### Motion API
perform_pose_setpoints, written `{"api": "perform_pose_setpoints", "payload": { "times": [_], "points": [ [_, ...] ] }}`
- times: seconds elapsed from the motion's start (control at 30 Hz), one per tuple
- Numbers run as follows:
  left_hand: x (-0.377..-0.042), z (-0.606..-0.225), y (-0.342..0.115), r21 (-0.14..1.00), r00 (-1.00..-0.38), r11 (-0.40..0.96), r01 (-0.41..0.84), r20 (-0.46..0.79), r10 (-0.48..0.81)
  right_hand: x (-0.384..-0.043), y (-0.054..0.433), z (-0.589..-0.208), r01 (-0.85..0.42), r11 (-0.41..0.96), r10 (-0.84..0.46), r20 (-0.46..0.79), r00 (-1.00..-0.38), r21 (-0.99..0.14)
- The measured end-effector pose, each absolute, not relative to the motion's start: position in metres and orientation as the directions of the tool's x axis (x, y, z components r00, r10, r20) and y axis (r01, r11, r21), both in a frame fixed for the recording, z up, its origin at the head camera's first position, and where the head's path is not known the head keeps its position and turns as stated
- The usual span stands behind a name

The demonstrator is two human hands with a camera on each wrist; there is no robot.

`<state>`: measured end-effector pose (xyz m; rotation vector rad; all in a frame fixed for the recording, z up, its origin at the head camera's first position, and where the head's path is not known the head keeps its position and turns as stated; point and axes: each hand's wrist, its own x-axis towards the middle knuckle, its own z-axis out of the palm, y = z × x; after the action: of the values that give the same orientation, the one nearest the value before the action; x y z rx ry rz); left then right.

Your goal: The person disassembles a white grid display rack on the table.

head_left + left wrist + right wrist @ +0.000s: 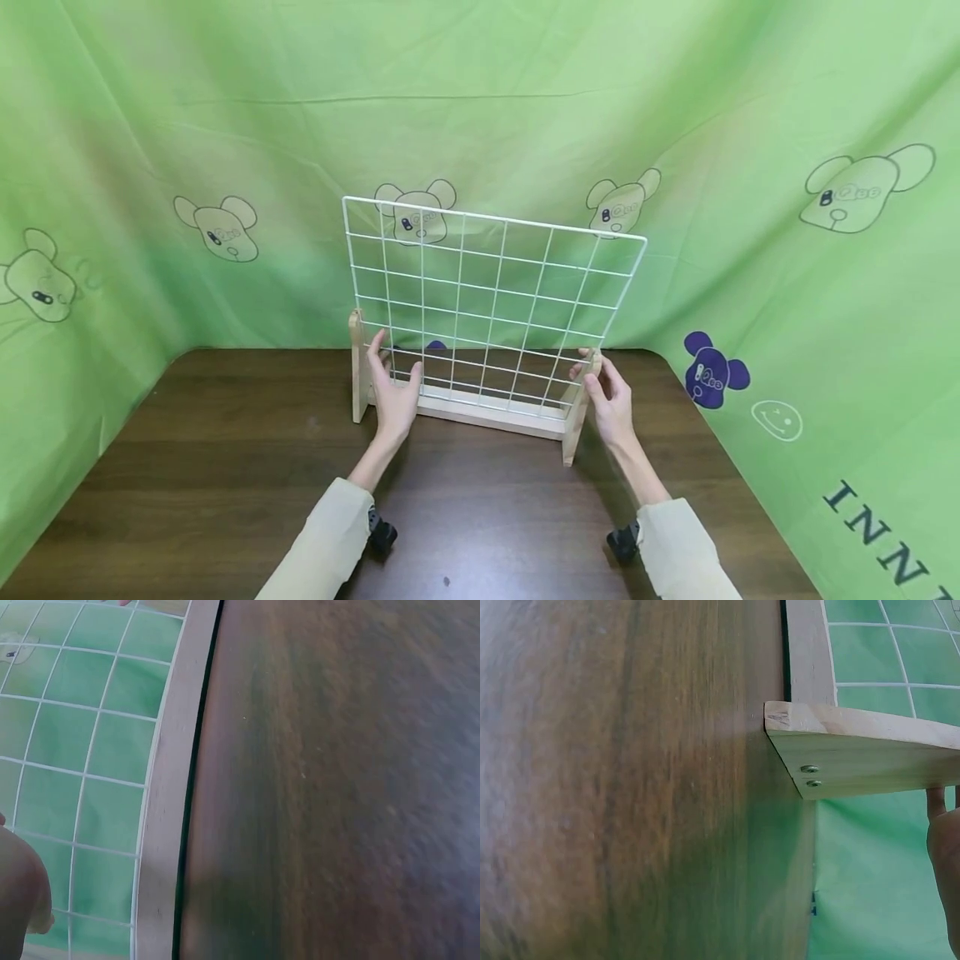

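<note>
A white wire grid panel [495, 292] stands in a light wooden stand [491, 415], leaning back from me. The stand has a flat base bar and an upright end piece on each side. My left hand [395, 400] is at the left end, in front of the grid, its index finger pointing up and its thumb spread apart. At the right end, my right hand [613, 408] pinches the end piece [576, 421], thumb on the near side, some fingers reaching behind. Two screws [810, 776] show on that piece's outer face in the right wrist view.
The stand rests on a dark brown wooden table [247, 467]. A green curtain [487, 108] printed with cartoon heads hangs behind and along both sides. Dark wrist cameras [381, 533] sit at both cuffs.
</note>
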<state>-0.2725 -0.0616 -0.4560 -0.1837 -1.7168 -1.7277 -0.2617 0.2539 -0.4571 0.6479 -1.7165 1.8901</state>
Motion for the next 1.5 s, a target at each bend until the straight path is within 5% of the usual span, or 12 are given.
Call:
{"api": "perform_pose_setpoints", "payload": {
  "times": [0.33,0.7,1.27,1.5],
  "points": [
    [-0.271,-0.450,-0.056,0.799,-0.718,0.048,0.599,0.562,-0.411,-0.262,0.254,-0.459,-0.638,-0.073,0.046,0.636,-0.770,-0.767],
    [-0.279,-0.461,-0.052,0.755,-0.619,0.206,0.622,0.636,-0.461,-0.261,0.254,-0.459,-0.650,-0.088,0.054,0.648,-0.760,-0.755],
    [-0.300,-0.455,-0.066,0.703,-0.686,0.227,0.674,0.710,-0.161,-0.260,0.253,-0.459,-0.654,-0.092,0.063,0.651,-0.756,-0.751],
    [-0.309,-0.466,-0.066,0.699,-0.684,0.265,0.665,0.712,-0.161,-0.261,0.252,-0.460,-0.654,-0.084,0.068,0.651,-0.756,-0.751]
  ]
}}
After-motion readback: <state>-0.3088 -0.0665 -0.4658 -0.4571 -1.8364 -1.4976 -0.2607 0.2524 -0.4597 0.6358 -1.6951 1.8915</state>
